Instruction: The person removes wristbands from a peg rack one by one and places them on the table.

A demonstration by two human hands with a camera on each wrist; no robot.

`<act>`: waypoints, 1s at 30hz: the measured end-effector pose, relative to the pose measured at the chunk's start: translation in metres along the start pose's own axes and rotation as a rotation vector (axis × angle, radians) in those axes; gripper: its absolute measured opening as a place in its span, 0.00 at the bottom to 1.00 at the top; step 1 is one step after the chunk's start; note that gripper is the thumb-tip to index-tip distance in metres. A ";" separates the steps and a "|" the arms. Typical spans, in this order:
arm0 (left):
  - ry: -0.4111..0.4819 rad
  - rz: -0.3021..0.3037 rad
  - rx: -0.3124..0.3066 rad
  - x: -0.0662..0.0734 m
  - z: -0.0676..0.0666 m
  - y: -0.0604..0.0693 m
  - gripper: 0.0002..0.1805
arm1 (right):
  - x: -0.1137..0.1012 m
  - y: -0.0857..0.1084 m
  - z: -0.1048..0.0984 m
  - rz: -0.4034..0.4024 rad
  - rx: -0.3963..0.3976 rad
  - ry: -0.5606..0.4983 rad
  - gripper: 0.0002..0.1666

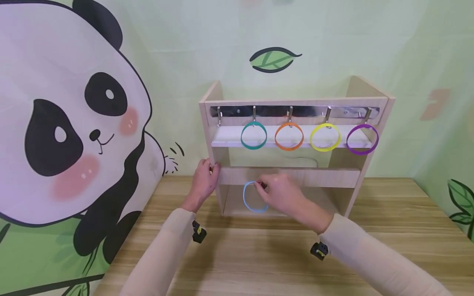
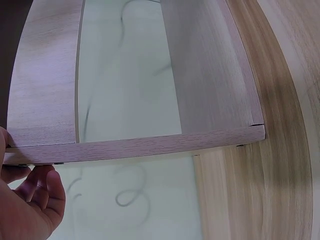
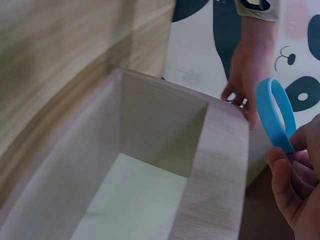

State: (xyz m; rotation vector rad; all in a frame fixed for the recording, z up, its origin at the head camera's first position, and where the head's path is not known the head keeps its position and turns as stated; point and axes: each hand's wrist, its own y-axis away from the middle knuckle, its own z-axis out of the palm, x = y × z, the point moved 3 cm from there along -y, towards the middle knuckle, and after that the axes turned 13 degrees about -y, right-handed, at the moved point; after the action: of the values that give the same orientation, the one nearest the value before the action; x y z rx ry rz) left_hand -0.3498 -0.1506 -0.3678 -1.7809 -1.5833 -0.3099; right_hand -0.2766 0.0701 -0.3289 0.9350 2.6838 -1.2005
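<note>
My right hand (image 1: 283, 195) pinches a light blue wristband (image 3: 268, 115) between thumb and fingers, in front of the lower part of a wooden shelf unit (image 1: 237, 176). At its left side panel, my left hand (image 1: 204, 181) grips the edge; in the left wrist view the curled fingers (image 2: 56, 192) lie against the panel's outer face. Along the top, a metal hook rail (image 1: 272, 111) carries a teal wristband (image 1: 254, 147), an orange wristband (image 1: 289, 149), a yellow wristband (image 1: 325, 149) and a purple wristband (image 1: 362, 153), each on its own hook.
The leftmost hook (image 1: 219, 117) is on the same rail. A white shelf board (image 1: 233, 142) runs behind the hanging bands. The unit stands on a wood-grain table (image 1: 252, 255), before a backdrop with a large panda (image 1: 66, 82) at left.
</note>
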 end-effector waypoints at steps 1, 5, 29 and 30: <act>-0.003 0.002 0.001 0.000 0.000 0.000 0.23 | 0.001 0.002 0.002 0.003 -0.003 0.004 0.04; -0.005 0.008 0.001 -0.001 0.000 0.000 0.23 | 0.003 0.011 0.011 0.008 -0.031 0.002 0.04; 0.006 -0.003 -0.011 0.000 0.000 0.000 0.25 | 0.019 0.061 0.064 0.178 -0.259 -0.086 0.07; 0.006 -0.003 -0.009 0.000 0.000 0.000 0.24 | 0.020 0.062 0.067 0.191 -0.268 -0.100 0.07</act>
State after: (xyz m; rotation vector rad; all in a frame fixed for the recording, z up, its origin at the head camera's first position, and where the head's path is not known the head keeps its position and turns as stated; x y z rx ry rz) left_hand -0.3500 -0.1508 -0.3676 -1.7827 -1.5828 -0.3242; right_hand -0.2719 0.0660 -0.4219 1.0291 2.5264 -0.8045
